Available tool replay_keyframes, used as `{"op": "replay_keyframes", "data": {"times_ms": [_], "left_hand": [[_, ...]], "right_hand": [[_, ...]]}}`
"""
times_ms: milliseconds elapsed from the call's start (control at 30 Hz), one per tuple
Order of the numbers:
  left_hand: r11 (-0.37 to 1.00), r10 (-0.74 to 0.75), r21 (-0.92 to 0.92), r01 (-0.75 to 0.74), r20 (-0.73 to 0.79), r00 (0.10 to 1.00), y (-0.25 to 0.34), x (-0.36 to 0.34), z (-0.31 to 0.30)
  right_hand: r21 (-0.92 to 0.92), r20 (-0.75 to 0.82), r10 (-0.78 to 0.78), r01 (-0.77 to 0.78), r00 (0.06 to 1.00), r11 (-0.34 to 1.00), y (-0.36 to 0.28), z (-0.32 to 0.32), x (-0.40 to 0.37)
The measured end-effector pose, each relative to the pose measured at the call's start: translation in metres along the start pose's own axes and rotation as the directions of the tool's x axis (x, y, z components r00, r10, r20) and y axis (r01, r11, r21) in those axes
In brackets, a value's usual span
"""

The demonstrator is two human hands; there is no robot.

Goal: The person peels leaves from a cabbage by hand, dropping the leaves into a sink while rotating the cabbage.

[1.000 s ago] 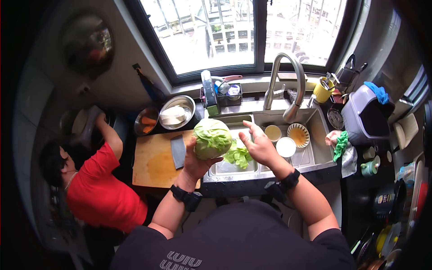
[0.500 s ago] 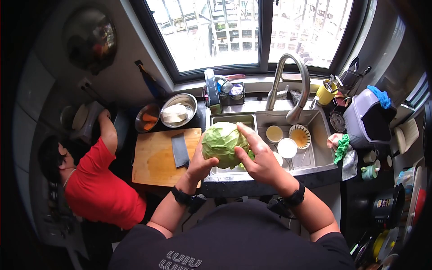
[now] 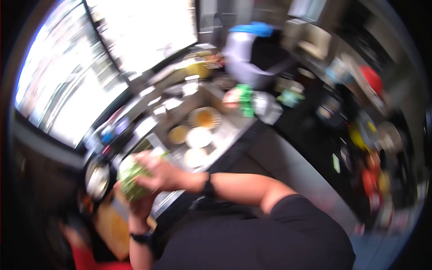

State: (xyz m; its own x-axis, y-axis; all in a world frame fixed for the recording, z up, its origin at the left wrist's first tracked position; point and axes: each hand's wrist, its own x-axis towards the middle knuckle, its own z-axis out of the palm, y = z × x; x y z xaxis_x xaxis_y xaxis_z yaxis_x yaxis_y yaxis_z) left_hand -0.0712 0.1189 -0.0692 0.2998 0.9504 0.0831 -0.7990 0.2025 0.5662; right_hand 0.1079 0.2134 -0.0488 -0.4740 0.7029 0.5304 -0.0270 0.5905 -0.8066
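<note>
Between my two hands is a round green cabbage (image 3: 130, 180), held near the left end of the sink (image 3: 231, 135). My right hand (image 3: 165, 173) lies over its right side with the fingers wrapped round it. My left hand (image 3: 141, 208) grips it from below, its fingers partly hidden behind the leaves. Below and to the left, a wooden cutting board (image 3: 110, 222) is partly covered by my left arm. Motion smears the whole view, so fine details are lost.
Several bowls, one white (image 3: 198, 137), stand in the sink. A metal bowl (image 3: 97, 177) with something white is on the left. A grey-purple bin (image 3: 238, 51) and a green cloth (image 3: 245, 100) are beyond the sink. A co-worker's red sleeve (image 3: 85, 258) shows at lower left.
My view has swung to the right and tilted, so the sink and window appear rotated and further left. The cabbage stays in both my hands.
</note>
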Motion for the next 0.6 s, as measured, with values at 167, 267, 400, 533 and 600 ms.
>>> {"op": "replay_keyframes", "data": {"times_ms": [167, 267, 400, 533, 600], "left_hand": [[0.981, 0.065, -0.11, -0.162, -0.596, 0.801, -0.012, 0.025, 0.01], [0.999, 0.038, 0.015, -0.037, -0.611, 0.791, -0.026, 0.048, 0.034], [0.993, -0.029, 0.082, 0.09, -0.559, 0.829, -0.048, 0.078, 0.048], [0.98, -0.098, 0.101, 0.172, -0.508, 0.855, -0.064, 0.094, 0.056], [0.973, -0.119, 0.117, 0.197, -0.476, 0.871, -0.068, 0.099, 0.058]], "right_hand": [[-0.332, 0.012, 0.07, -0.062, 0.997, 0.941, -0.004, -0.008, -0.009], [-0.537, -0.042, 0.015, -0.035, 0.999, 0.843, 0.014, -0.013, -0.019], [-0.756, -0.093, 0.052, -0.104, 0.994, 0.646, 0.021, -0.032, -0.035], [-0.687, -0.18, 0.205, -0.272, 0.962, 0.674, 0.019, -0.061, -0.037], [-0.677, -0.193, 0.276, -0.331, 0.942, 0.657, 0.018, -0.074, -0.039]]}}
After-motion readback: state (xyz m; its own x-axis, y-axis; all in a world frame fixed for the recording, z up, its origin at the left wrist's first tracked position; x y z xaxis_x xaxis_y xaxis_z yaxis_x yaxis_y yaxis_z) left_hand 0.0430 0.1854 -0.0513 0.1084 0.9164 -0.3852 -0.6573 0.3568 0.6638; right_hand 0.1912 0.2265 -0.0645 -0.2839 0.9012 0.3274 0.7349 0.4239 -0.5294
